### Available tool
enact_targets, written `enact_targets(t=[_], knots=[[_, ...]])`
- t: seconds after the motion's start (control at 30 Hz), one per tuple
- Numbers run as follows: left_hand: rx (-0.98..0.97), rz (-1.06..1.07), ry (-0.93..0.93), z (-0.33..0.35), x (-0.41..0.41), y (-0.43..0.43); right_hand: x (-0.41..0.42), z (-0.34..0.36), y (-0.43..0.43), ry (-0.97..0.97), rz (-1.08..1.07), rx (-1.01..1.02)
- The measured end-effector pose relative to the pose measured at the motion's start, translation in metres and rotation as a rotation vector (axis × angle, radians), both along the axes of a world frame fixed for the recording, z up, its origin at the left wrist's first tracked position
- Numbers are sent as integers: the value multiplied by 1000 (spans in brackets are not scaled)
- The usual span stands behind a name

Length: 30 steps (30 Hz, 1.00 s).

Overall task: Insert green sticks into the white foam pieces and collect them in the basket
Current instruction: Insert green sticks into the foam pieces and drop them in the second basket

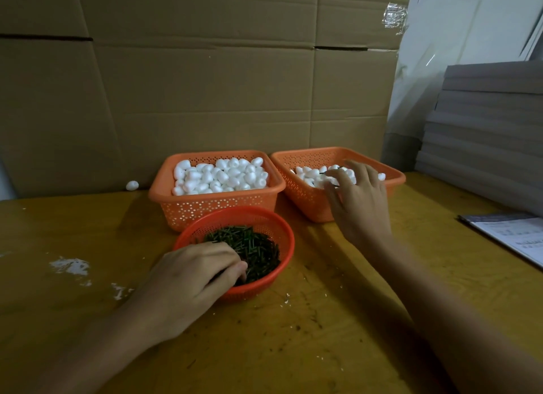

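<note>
A round red basket (283, 232) in front of me holds a heap of green sticks (258, 246). My left hand (191, 279) reaches into its near side, thumb and fingers curled together on some sticks. Behind it, a square orange basket (217, 202) is full of plain white foam pieces (223, 174). To the right, a second orange basket (305, 201) holds foam pieces (311, 174), some with a dark stick showing. My right hand (358, 199) hovers over this basket with fingers spread and loose, fingertips just above the foam.
The baskets stand on a yellow wooden table (293, 335) against a cardboard wall (205, 85). One stray foam piece (132, 185) lies by the wall at left. Grey boards (484, 135) are stacked at right, with a printed sheet (514, 235) in front of them.
</note>
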<state>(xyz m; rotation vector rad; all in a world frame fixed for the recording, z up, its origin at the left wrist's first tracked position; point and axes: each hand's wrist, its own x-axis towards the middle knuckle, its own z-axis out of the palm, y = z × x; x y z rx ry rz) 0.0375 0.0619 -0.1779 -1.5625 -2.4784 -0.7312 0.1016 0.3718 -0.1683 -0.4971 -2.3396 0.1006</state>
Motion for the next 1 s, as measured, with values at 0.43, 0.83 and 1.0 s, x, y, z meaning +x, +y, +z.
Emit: enact_targets(t=[0.43,0.83,1.0], knots=[[119,21,-173,3,-8,4,7,-2,-102,-445,723,41],[257,-27,-418,16,-14,-2,11,13,-100,-609,761,-281],[384,27,-464,11,-18,-2,10,8,-100,-422,794,-403]])
